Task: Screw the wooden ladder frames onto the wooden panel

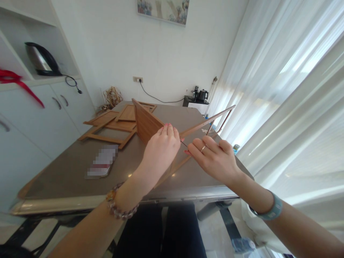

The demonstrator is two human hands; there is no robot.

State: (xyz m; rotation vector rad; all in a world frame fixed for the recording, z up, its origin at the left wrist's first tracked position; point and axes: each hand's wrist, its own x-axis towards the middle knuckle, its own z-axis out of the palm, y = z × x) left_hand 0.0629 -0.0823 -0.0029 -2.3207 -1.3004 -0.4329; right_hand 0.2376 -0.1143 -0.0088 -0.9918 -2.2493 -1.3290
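My left hand [162, 145] is closed over the edge of an upright brown wooden panel [145, 123], where it meets a slim wooden frame [206, 123] that reaches out to the right. Close beside it, my right hand [215, 156] is curled into a grip on a tool with a thin metal shaft [184, 144]. The shaft points left to the joint by my left fingers. Its handle is hidden in my right hand, so I cannot tell whether it is a hex key or a screwdriver.
More wooden frames and panels [107, 137] lie flat at the left of the grey table [67, 168]. A phone [103, 161] rests nearer to me. A white curtain [303, 136] hangs along the right side. Behind the table stands a small cabinet [197, 105] with a black pot.
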